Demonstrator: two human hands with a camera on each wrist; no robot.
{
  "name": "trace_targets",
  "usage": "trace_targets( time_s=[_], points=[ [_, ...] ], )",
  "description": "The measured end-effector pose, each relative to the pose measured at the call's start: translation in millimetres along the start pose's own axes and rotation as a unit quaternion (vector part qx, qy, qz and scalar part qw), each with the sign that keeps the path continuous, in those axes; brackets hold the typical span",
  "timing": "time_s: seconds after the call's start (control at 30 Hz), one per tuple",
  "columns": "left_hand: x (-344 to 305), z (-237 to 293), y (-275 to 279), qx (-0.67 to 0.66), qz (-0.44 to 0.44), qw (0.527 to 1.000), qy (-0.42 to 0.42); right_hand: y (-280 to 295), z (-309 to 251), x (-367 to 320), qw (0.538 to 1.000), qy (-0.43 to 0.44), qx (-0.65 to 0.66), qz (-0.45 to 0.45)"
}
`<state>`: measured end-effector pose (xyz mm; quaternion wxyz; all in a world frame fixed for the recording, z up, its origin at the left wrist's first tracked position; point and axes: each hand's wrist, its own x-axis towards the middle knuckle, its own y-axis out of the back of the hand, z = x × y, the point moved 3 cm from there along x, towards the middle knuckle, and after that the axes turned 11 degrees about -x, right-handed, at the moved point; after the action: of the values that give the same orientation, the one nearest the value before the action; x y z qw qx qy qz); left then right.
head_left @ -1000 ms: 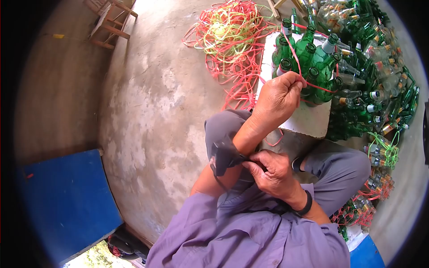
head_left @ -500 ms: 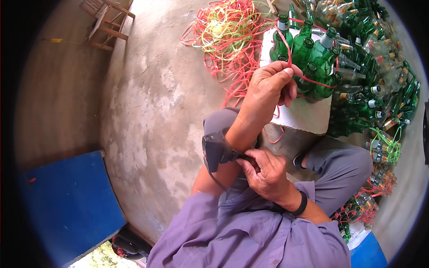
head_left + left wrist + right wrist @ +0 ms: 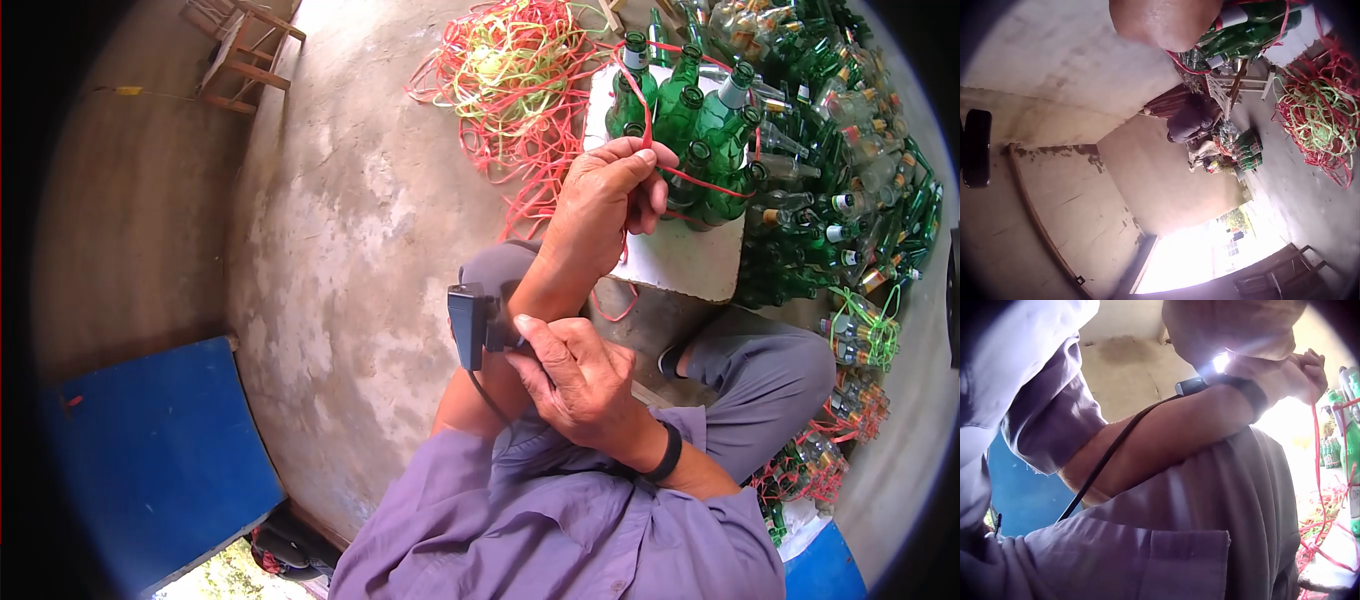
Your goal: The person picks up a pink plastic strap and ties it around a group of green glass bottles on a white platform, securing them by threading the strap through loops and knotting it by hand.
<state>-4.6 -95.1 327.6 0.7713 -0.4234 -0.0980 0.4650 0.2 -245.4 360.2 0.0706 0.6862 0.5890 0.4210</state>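
My left hand (image 3: 603,205) pinches a red plastic strap (image 3: 646,122) between thumb and forefinger, beside green glass bottles (image 3: 680,115). The strap runs around this group of upright bottles, which stands on a white board (image 3: 690,268). On my left wrist sits a black camera (image 3: 467,325) with a cable. My right hand (image 3: 582,385) pinches at the camera's wristband, fingertips right against the left wrist. The right wrist view shows the red strap (image 3: 1317,456) hanging from the left hand (image 3: 1309,375). Part of the left hand (image 3: 1166,22) fills the top of the left wrist view.
A tangled heap of red and yellow-green strap (image 3: 505,75) lies on the concrete floor. Many loose bottles (image 3: 830,200) are piled to the right, with strapped bundles (image 3: 860,335) nearer. A wooden chair (image 3: 245,60) stands far left; a blue panel (image 3: 160,450) is near left.
My left hand has turned over and shifted slightly up and left, still gripping the strap. The wrist camera has rotated outward, and my right hand has moved left onto its band.
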Motion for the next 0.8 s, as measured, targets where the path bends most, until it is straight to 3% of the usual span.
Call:
trace_targets(
  time_s=[0.17,0.43,0.8],
  points=[
    [0.7,0.5,-0.1,-0.014,0.013,1.0,0.01,-6.3,2.9,-1.1,0.999,-0.026,0.023,-0.001],
    [0.2,-0.9,2.5,-0.03,0.025,0.999,0.017,0.9,17.0,6.8,0.998,0.04,0.034,-0.036],
    [1.3,-5.3,3.5,-0.053,0.027,0.998,0.03,1.3,16.5,10.5,0.998,0.025,0.046,-0.019]
  ],
)
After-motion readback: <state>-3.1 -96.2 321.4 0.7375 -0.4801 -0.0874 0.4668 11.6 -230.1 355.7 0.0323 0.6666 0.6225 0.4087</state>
